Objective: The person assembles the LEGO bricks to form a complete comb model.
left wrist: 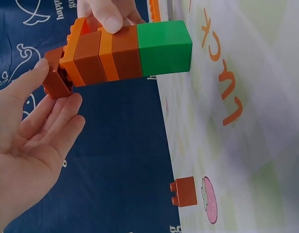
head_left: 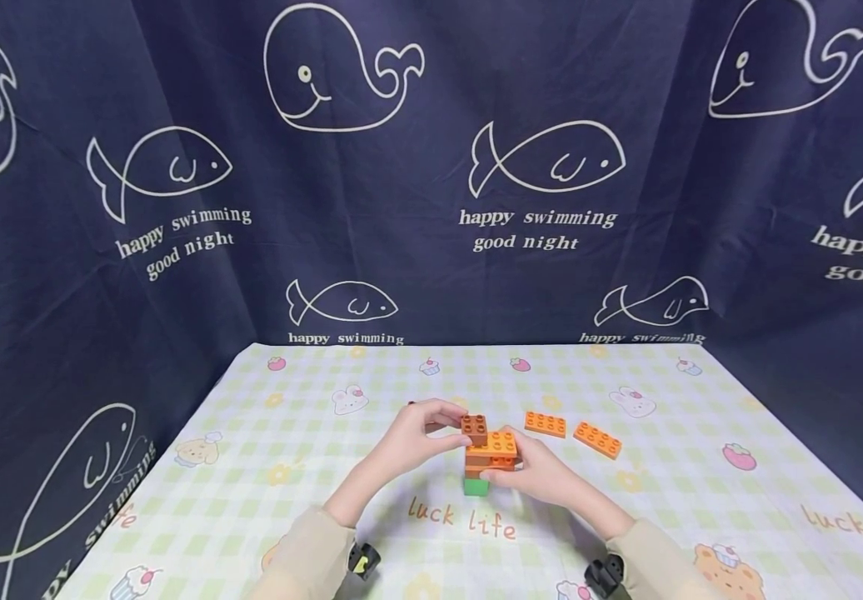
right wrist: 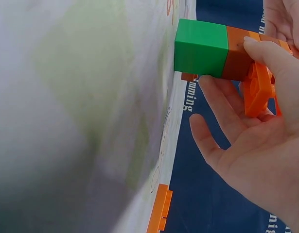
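- Nearest the camera, at the bottom edge of view: two beige sleeves (head_left: 307, 554), a dark wrist device (head_left: 363, 560) at the left cuff, another at the right.
- Left: the counter (head_left: 236, 500), checked cloth on top; its left edge slants away beside the dark curtain (head_left: 431, 183), a broad stretch of cloth between that edge and the left arm.
- Lone brown brick (left wrist: 186, 191): on the cloth by a strawberry print, well apart from the stack; mostly hidden behind the left hand from above.
- Left hand (head_left: 412, 437): thumb and fingers pinch a small brown brick (head_left: 474, 428), tilted, touching the stack's top orange brick. Cannot tell whether it is seated.
- Middle: brick stack (left wrist: 125, 52), upright, green block (head_left: 476, 487) lowest, brown and orange layers above; orange pieces jut out rightward.
- Right hand (head_left: 540, 468): grips the stack from the right, thumb on a brown layer.
- Beyond it: two loose orange bricks (head_left: 546, 423), studs up, narrow gap between; wide cloth from there to the counter's right edge.
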The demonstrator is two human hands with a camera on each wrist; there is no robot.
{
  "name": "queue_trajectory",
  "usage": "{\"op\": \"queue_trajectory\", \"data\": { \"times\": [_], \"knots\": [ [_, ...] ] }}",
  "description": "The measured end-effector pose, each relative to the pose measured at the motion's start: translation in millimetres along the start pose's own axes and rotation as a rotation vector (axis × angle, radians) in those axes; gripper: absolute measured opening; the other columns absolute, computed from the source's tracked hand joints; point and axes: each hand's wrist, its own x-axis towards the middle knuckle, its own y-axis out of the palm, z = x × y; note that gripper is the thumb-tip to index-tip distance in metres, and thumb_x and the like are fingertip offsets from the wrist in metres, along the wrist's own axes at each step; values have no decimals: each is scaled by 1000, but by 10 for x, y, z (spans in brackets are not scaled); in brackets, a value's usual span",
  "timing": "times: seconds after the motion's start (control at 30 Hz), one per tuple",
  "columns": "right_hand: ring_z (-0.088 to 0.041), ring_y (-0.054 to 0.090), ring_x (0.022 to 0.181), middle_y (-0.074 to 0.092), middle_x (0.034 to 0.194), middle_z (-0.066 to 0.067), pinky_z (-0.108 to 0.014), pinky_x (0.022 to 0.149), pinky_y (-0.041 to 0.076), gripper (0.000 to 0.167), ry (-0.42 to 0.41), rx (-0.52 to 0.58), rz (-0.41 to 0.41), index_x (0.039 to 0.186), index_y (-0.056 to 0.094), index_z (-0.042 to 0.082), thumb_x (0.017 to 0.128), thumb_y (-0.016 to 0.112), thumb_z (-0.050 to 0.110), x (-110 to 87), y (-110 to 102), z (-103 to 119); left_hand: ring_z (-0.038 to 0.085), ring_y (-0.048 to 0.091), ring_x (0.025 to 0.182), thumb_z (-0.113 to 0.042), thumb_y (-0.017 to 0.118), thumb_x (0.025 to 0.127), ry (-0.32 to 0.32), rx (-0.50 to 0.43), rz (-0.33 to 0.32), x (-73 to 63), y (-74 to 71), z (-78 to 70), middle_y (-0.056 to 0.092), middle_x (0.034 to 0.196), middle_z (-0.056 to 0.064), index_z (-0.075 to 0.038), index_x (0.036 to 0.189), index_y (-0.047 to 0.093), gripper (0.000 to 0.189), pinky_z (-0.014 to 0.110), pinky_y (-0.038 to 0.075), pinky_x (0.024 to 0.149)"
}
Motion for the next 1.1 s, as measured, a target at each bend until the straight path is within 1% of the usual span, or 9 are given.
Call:
{"op": "queue_trajectory", "data": {
  "times": [0.07, 0.17, 0.27, 0.3, 0.5, 0.73, 0.9, 0.97, 1.1],
  "knots": [
    [-19, 61, 104, 64, 111, -2, -27, 90, 50, 51, -4, 7, 0, 125, 50, 8, 84, 70, 31, -5, -4, 7, 16, 66, 95, -26, 73, 82, 30, 14, 3, 0, 3, 8, 69, 105, 4, -7, 111, 65, 35, 23, 51, 93],
    [-19, 61, 104, 64, 110, -1, -25, 90, 49, 51, -10, 8, 0, 126, 50, 8, 84, 70, 31, -8, -7, 5, 18, 67, 94, -25, 73, 82, 56, 19, 3, 4, 11, 12, 69, 104, 5, -6, 110, 65, 35, 23, 51, 93],
    [-16, 61, 101, 65, 109, -1, -25, 90, 50, 49, -14, 11, 0, 124, 51, 8, 84, 70, 31, -4, -2, -2, 17, 67, 94, -26, 73, 82, 54, 9, 7, 5, 22, 5, 69, 104, 5, -7, 110, 65, 35, 24, 51, 94],
    [-15, 61, 101, 65, 108, 0, -25, 90, 50, 48, -17, 11, 2, 123, 51, 9, 84, 70, 31, -2, 0, -8, 16, 66, 94, -26, 73, 81, 40, -2, 7, 6, 26, 2, 69, 104, 5, -8, 110, 66, 35, 24, 50, 94],
    [-11, 61, 98, 65, 105, 2, -25, 88, 50, 44, -19, 9, -3, 121, 52, 11, 85, 69, 30, 9, 10, -28, 13, 66, 95, -25, 74, 81, 12, -4, 10, -2, 45, -11, 69, 105, 2, -10, 110, 66, 33, 22, 49, 96],
    [-9, 61, 95, 65, 105, 0, -22, 84, 51, 43, -19, 16, 0, 120, 52, 9, 85, 70, 27, 10, 14, -40, 19, 66, 96, -22, 73, 82, 35, 16, 12, -2, 69, -5, 68, 103, 2, -9, 110, 65, 32, 22, 49, 95],
    [-12, 61, 97, 65, 106, 0, -23, 86, 49, 44, -17, 28, -5, 121, 52, 9, 85, 70, 25, 6, 13, -34, 12, 65, 92, -26, 75, 80, 41, 21, -20, 7, 100, -3, 68, 101, 2, -8, 108, 65, 34, 22, 50, 93],
    [-13, 61, 97, 65, 106, 0, -23, 86, 49, 44, -16, 23, -5, 121, 52, 9, 85, 70, 25, 7, 11, -34, 9, 65, 91, -27, 75, 80, 30, 20, -34, 11, 112, -3, 68, 100, 1, -9, 107, 65, 34, 22, 51, 93],
    [-11, 61, 97, 66, 105, 1, -22, 87, 50, 44, -15, 7, -3, 121, 52, 9, 84, 70, 27, 11, 9, -31, 8, 64, 90, -26, 75, 80, 15, 16, -46, 13, 126, -4, 67, 101, 0, -11, 105, 66, 31, 21, 50, 93]
  ]
}}
